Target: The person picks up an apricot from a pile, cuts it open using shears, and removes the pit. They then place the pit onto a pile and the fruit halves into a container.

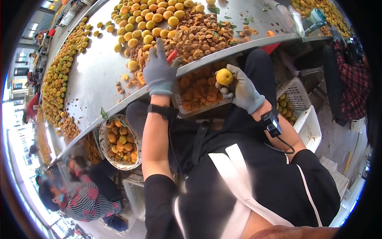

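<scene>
My left hand (160,73), in a grey glove, is over the near edge of the fruit pile, with some fingers stretched forward. A red-handled tool (172,56) sits between its thumb and forefinger; its far end blends into the halved pieces (205,34). In my right hand (243,88), also gloved, a whole yellow fruit (224,77) is held at the fingertips, in front of the metal table's edge. Beneath that edge, between the hands, is a crate (185,113) of orange fruit pieces.
Whole fruit (145,18) is heaped on the metal table (89,65). A white bucket (104,148) of fruit stands left of my left forearm. White crates (312,129) are at right. A person in a striped top (89,203) sits at lower left, another in plaid (350,83) at right.
</scene>
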`<state>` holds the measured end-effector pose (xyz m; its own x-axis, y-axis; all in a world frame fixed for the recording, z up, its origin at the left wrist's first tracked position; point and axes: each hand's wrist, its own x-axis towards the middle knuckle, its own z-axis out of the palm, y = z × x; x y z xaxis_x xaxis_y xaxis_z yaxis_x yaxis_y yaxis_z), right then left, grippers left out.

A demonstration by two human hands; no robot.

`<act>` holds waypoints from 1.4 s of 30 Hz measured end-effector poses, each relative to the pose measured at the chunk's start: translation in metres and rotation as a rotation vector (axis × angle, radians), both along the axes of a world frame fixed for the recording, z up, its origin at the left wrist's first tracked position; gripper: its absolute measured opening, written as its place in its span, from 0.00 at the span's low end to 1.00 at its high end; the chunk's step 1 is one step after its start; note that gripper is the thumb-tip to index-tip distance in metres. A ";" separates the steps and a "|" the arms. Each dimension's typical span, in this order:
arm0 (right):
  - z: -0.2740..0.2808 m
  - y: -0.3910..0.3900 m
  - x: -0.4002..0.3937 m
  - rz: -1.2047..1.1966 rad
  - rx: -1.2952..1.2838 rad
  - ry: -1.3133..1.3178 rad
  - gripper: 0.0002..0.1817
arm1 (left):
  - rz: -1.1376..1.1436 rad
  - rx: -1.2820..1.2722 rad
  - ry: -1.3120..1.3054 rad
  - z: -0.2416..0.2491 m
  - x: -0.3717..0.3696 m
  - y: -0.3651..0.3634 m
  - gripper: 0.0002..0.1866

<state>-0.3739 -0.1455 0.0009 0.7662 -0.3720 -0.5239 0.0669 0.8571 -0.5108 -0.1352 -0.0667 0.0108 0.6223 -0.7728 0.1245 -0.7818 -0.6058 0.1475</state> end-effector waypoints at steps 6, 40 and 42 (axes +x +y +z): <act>-0.012 -0.001 0.018 0.051 -0.052 0.076 0.20 | -0.339 -0.461 0.154 0.020 -0.052 0.041 0.44; 0.054 0.049 0.015 -0.231 -0.445 -0.353 0.08 | -0.686 -0.652 -0.047 0.062 -0.112 0.046 0.30; 0.064 0.052 0.013 -0.262 -0.469 -0.296 0.08 | -0.663 -0.661 0.017 0.060 -0.118 0.048 0.28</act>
<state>-0.3605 -0.0931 0.0644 0.7060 -0.7072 -0.0377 0.4418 0.4814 -0.7570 -0.2533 -0.0184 0.0703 0.0857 -0.7463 0.6601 -0.9321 0.1741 0.3177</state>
